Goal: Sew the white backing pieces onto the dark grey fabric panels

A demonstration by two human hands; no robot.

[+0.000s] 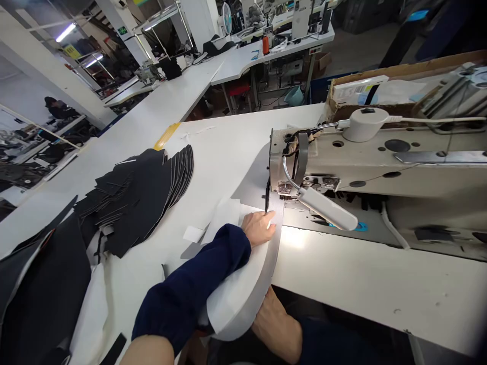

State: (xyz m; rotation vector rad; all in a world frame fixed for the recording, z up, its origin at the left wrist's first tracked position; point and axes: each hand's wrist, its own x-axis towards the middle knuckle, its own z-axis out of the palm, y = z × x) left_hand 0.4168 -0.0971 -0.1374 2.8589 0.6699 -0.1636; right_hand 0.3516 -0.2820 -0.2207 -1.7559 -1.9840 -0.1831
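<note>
My left hand (261, 228) rests on a long piece of light grey fabric (274, 248) just in front of the sewing machine head (289, 162). Its fingers are bent, with thumb and forefinger gripping the layers near a narrow black strip (267, 195) by the presser area. Below the table's front edge, my right hand (277, 324) is closed around the hanging edge of the same fabric; its fingertips are hidden behind it. The fabric's white underside (232, 304) curls over the table edge under my left forearm. The needle itself is too small to make out.
Left of the fabric lies a fanned stack of dark cut pieces (148, 192), with larger black panels (45, 289) nearer me. A white lamp (329, 208) on a bendable neck hangs at the machine. Behind it stands a cardboard box (333, 101). Other worktables (243, 63) stand beyond.
</note>
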